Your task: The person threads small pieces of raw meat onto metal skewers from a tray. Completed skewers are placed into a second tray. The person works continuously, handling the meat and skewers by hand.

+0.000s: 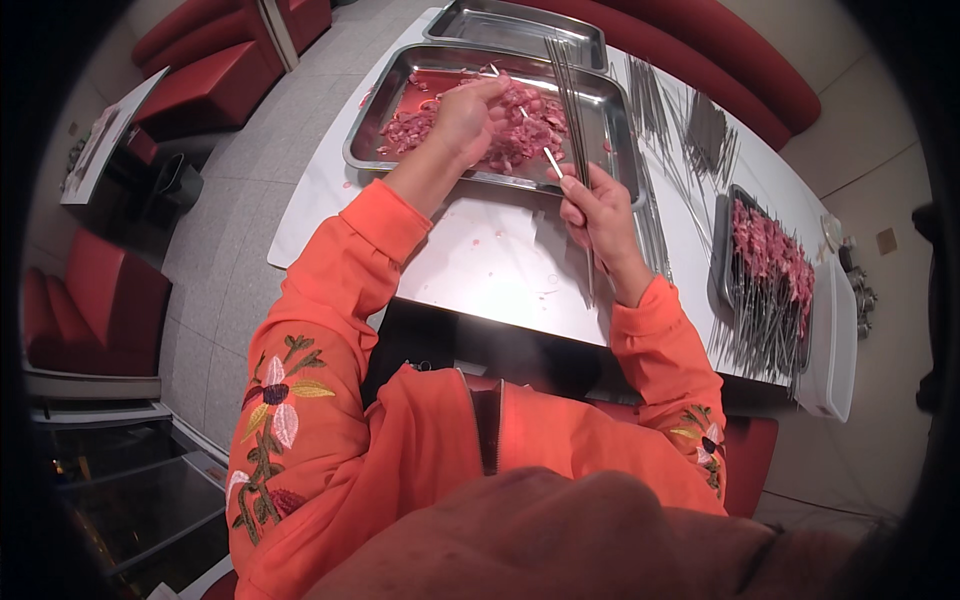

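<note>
In the right hand (598, 208), fingers grasp skewers (577, 135) pointing forward. Meat (537, 138) lies just right of the left hand (467, 115), its fingers' hold unclear.

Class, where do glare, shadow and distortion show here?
Head view throughout: glare on the white table near its front edge; a soft shadow on it beside the right hand; the far edge bows, fisheye fashion; black rounds off the corners.

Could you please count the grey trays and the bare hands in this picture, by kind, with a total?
Grey trays: 3 (front tray with loose meat; back tray; side tray with skewered meat)
Bare hands: 2 (left hand; right hand)
Total: 5
</note>
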### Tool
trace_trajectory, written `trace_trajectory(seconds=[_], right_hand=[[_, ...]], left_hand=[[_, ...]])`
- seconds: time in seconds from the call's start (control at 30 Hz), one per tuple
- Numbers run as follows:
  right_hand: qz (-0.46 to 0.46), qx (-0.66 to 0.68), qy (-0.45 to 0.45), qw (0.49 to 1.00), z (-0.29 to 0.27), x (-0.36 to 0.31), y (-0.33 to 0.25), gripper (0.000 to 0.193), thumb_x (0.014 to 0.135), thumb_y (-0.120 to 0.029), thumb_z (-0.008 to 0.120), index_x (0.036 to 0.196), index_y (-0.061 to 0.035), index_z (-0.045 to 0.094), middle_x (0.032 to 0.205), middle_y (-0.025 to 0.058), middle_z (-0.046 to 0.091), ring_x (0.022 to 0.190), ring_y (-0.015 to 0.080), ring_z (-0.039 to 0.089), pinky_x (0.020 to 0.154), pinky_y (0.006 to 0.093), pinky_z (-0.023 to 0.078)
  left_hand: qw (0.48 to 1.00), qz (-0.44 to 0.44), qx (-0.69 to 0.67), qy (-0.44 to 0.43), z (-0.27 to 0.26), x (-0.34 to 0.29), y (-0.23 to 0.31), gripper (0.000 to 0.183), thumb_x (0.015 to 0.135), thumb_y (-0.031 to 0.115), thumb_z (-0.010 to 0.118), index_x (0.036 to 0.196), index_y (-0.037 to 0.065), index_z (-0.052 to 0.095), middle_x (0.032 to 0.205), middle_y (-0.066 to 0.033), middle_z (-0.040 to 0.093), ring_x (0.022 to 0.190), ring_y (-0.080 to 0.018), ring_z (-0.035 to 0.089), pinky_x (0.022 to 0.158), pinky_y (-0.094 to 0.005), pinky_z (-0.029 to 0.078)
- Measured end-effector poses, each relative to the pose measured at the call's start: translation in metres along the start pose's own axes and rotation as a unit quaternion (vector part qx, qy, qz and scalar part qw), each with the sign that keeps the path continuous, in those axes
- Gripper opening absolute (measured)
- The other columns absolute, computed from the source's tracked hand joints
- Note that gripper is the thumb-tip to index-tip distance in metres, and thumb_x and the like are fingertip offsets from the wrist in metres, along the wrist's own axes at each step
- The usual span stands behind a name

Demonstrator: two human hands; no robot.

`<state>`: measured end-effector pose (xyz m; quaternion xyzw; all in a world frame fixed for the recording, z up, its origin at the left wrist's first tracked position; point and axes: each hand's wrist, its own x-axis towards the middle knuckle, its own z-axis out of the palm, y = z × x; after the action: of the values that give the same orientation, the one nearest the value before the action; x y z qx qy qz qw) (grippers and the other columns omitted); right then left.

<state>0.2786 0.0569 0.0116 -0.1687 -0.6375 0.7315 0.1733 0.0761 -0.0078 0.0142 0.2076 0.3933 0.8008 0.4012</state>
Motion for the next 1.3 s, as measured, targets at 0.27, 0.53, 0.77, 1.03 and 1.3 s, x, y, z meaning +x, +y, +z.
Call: trace_trajectory(seconds=[0.27,0.53,0.77,1.03,1.3], right_hand=[[-0.019,0.009,0.004,1.000,-0.004,0.003,0.002,0.021,0.092,-0.016,0.050,0.106,-0.0013,0.056,0.055,-0.0041,0.039,0.039,0.0022,0.028,0.034,0.0174,0.022],[-0.030,0.022,0.044,0.998,-0.005,0.007,-0.001,0.022,0.091,-0.017,0.052,0.105,-0.0009,0.058,0.056,-0.0029,0.042,0.039,0.0025,0.031,0.034,0.0170,0.023],[-0.041,0.023,0.053,0.998,-0.003,0.007,0.001,0.020,0.091,-0.016,0.053,0.103,-0.0006,0.058,0.057,-0.0014,0.046,0.039,0.0031,0.033,0.033,0.0166,0.024],[-0.079,0.000,0.044,0.996,-0.004,0.006,0.001,0.022,0.091,-0.019,0.055,0.106,-0.0037,0.058,0.064,0.0016,0.057,0.045,0.0035,0.044,0.039,0.0176,0.028],[0.020,-0.125,-0.131,0.983,0.005,-0.004,-0.015,0.021,0.093,-0.027,0.050,0.096,-0.0088,0.062,0.067,-0.0031,0.057,0.050,0.0011,0.040,0.044,0.0170,0.027]], left_hand=[[0.999,-0.010,0.031,-0.033,0.006,-0.003,-0.004,0.030,0.094,0.025,0.047,0.104,-0.002,0.053,0.101,-0.0160,0.062,0.090,-0.0241,0.064,0.079,-0.0337,0.052],[0.990,-0.060,-0.025,-0.127,0.011,-0.004,-0.005,0.027,0.093,0.021,0.051,0.105,-0.004,0.052,0.102,-0.0162,0.061,0.095,-0.0258,0.061,0.086,-0.0390,0.049],[0.992,-0.036,0.029,-0.117,0.017,-0.010,-0.012,0.026,0.092,0.016,0.051,0.108,-0.005,0.051,0.109,-0.0197,0.059,0.099,-0.0237,0.061,0.083,-0.0328,0.052],[0.987,-0.047,0.086,-0.130,0.015,-0.012,-0.005,0.025,0.089,0.010,0.054,0.110,-0.002,0.050,0.103,-0.0173,0.062,0.095,-0.0228,0.063,0.081,-0.0334,0.053],[0.989,-0.014,0.077,-0.127,0.008,-0.009,-0.005,0.029,0.084,0.005,0.058,0.110,-0.006,0.048,0.103,-0.0207,0.061,0.088,-0.0260,0.065,0.079,-0.0339,0.055]])
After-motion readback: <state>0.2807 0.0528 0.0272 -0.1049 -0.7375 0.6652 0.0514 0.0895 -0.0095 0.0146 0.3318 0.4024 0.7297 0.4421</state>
